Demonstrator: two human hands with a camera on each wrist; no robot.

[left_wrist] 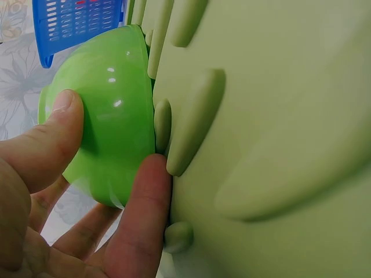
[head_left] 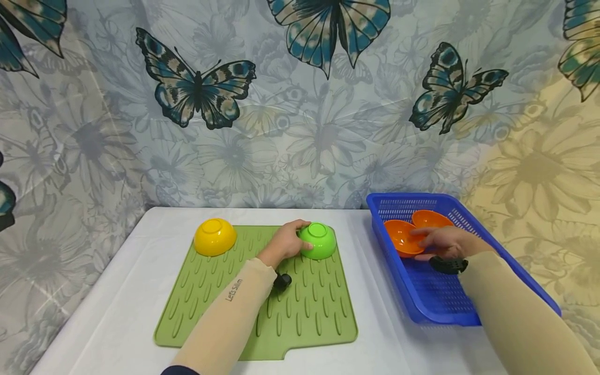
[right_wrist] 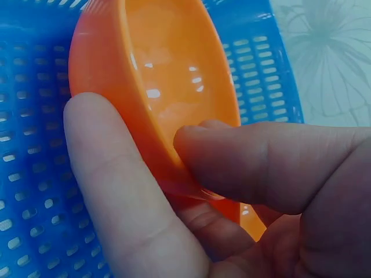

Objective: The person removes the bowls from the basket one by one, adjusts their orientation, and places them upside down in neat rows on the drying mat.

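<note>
A light green bowl (head_left: 319,240) stands upside down at the far right corner of the green ridged mat (head_left: 309,317). My left hand (head_left: 287,240) grips its side; in the left wrist view the thumb presses the bowl's (left_wrist: 110,116) outer wall and a finger lies along the rim by the mat. Inside the blue basket (head_left: 424,310), my right hand (head_left: 447,244) pinches an orange bowl (head_left: 399,237) at its rim. The right wrist view shows that tilted bowl (right_wrist: 174,52) between thumb and fingers. Another orange bowl (head_left: 428,217) sits behind it, partly hidden.
A yellow bowl (head_left: 214,238) rests upside down at the mat's far left corner. The basket stands right of the mat on a white-covered table (head_left: 117,297). A butterfly-patterned cloth (head_left: 300,130) hangs close behind the table.
</note>
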